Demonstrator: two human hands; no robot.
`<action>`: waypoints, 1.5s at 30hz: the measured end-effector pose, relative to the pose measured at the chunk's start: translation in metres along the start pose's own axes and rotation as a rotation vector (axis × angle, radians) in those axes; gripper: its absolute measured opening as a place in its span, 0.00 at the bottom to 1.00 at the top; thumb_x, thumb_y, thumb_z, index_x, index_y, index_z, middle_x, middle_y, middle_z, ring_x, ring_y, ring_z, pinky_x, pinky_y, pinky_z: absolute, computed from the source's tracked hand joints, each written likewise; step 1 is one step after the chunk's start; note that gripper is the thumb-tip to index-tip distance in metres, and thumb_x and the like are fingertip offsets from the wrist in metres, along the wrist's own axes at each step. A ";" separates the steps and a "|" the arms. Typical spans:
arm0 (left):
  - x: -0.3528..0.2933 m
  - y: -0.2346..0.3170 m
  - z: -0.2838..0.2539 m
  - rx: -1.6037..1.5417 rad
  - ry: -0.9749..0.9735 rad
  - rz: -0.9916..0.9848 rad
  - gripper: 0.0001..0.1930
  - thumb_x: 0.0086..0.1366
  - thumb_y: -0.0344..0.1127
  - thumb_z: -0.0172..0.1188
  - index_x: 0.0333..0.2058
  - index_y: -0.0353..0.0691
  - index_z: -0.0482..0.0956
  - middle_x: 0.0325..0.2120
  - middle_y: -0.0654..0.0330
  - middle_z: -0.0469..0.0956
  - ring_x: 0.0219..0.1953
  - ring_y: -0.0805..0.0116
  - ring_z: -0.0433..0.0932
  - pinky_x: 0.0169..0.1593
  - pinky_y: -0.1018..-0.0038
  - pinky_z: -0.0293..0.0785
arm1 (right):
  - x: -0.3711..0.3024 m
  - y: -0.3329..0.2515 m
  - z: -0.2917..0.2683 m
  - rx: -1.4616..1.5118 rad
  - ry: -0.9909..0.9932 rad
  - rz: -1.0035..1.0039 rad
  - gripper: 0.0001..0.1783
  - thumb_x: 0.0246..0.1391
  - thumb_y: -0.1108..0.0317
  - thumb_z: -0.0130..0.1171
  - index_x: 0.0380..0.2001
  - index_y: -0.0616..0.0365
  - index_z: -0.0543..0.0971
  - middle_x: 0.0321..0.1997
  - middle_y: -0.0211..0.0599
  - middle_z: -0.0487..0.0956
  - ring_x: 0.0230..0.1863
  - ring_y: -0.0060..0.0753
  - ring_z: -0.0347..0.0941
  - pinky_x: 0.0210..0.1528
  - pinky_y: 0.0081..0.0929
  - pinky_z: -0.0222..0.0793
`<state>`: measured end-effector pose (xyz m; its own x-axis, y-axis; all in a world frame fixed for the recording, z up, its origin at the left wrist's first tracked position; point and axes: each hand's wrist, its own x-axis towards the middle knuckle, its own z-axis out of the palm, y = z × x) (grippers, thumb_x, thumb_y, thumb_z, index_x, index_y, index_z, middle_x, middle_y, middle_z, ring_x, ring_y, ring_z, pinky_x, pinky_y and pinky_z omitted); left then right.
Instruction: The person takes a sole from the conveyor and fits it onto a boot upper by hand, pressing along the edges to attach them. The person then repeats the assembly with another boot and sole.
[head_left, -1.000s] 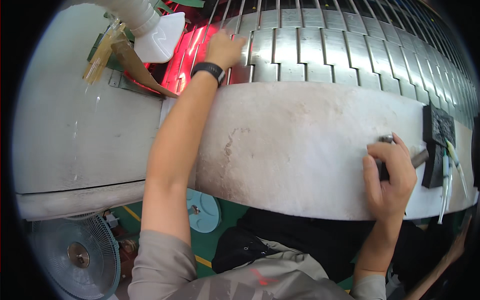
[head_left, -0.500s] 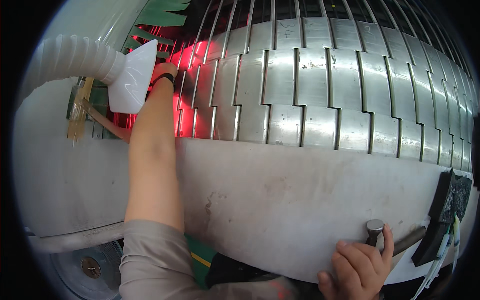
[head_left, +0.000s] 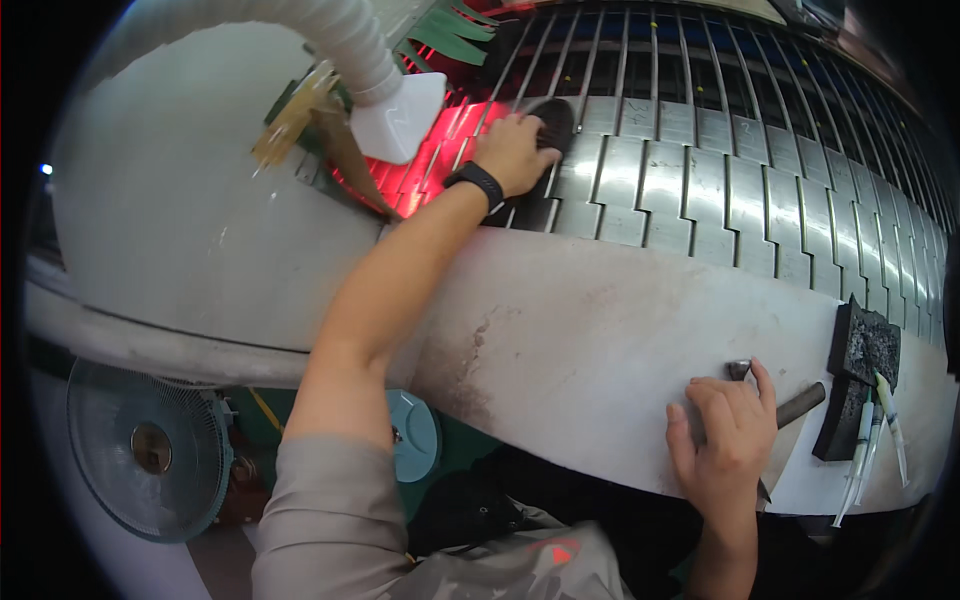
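Note:
My left hand [head_left: 512, 155], a black band at its wrist, reaches over a slatted metal conveyor [head_left: 665, 185]. Its fingers and thumb close on the near-left side of a dark round disc-like piece [head_left: 562, 125], blurred by motion; its exact kind I cannot tell. Down at the right, my right hand [head_left: 730, 425] rests on the pale metal ledge [head_left: 580, 340], fingers apart and slightly bent. Beneath that hand lies a hammer-like tool: its metal head [head_left: 738, 368] shows past the fingers and its dark handle [head_left: 802, 403] sticks out to the right.
A white flexible duct with a flared nozzle [head_left: 400, 120] hangs left of the conveyor, beside red light and green strips [head_left: 450, 35]. Black foam blocks [head_left: 862, 345] and several syringes [head_left: 868, 450] lie at the ledge's right end. A fan [head_left: 150, 445] stands lower left.
My left hand has come out from behind the nozzle, moving right along the conveyor with the dark round piece. The whole view has shifted. My right hand stays over the hammer-like tool.

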<state>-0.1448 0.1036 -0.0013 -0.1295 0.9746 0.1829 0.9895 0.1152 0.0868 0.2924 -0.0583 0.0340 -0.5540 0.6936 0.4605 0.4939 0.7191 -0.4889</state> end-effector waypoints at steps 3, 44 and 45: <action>-0.033 0.002 -0.001 -0.021 -0.057 -0.146 0.47 0.56 0.58 0.79 0.68 0.37 0.72 0.65 0.42 0.76 0.67 0.41 0.75 0.69 0.50 0.72 | -0.002 -0.004 0.005 -0.013 0.110 0.006 0.08 0.54 0.73 0.70 0.34 0.59 0.80 0.36 0.40 0.83 0.36 0.46 0.79 0.70 0.59 0.68; 0.099 -0.029 0.041 -0.176 0.137 -0.202 0.24 0.66 0.49 0.63 0.40 0.26 0.85 0.45 0.31 0.84 0.52 0.33 0.84 0.57 0.44 0.80 | -0.014 -0.011 0.012 -0.303 0.176 0.014 0.11 0.52 0.68 0.72 0.25 0.53 0.77 0.30 0.33 0.78 0.34 0.39 0.77 0.58 0.48 0.76; 0.113 -0.133 0.037 -0.017 0.209 -0.177 0.26 0.66 0.52 0.60 0.40 0.28 0.85 0.46 0.31 0.84 0.50 0.29 0.84 0.56 0.42 0.80 | -0.004 -0.024 0.020 -0.231 0.177 -0.019 0.11 0.52 0.68 0.71 0.25 0.53 0.77 0.30 0.32 0.77 0.34 0.38 0.76 0.59 0.47 0.76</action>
<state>-0.2885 0.2056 -0.0287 -0.3121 0.8785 0.3617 0.9495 0.2751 0.1510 0.2696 -0.0791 0.0286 -0.4488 0.6624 0.5999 0.6354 0.7085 -0.3070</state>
